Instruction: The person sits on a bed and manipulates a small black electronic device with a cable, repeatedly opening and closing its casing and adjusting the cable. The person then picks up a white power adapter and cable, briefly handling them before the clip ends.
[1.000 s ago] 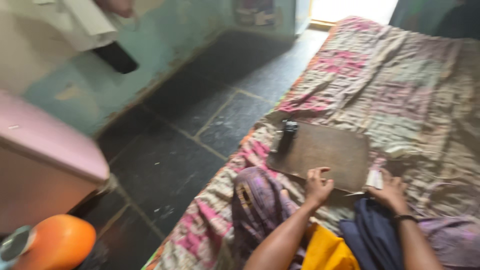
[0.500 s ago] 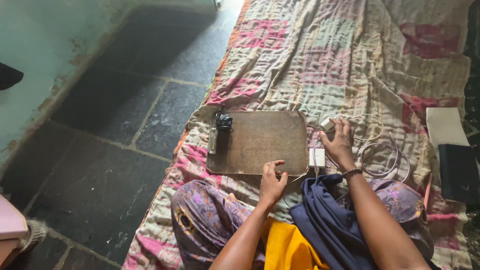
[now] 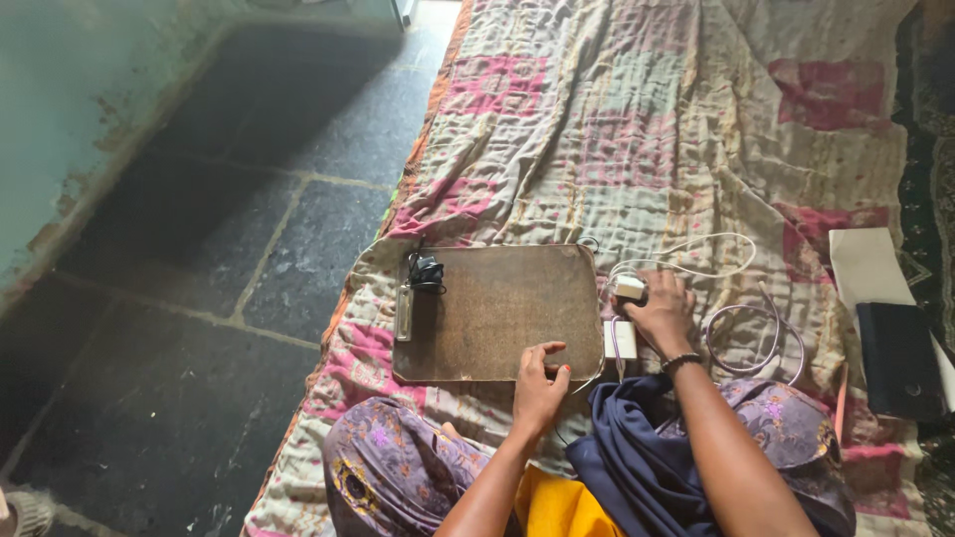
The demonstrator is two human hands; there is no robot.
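The left hand [image 3: 538, 383] rests on the near edge of a brown clipboard [image 3: 497, 310], with the fingers curled over that edge and the thumb on the top face; its grip is pressed onto the board. The clipboard lies flat on a patchwork quilt [image 3: 657, 129], and its metal clip [image 3: 423, 272] is at the far end from this grip, on the side toward the dark stone floor [image 3: 199, 298].

The right hand [image 3: 662, 310] is just beside the other short edge of the clipboard. Its fingers are bent down over a small white box [image 3: 627, 287], maybe a charger, but I cannot tell if the grip really closes on it. A white cable [image 3: 696, 244] loops away from this hand over the quilt. Well apart, beyond this hand, lie a black notebook [image 3: 900, 358] and a white sheet [image 3: 870, 267].
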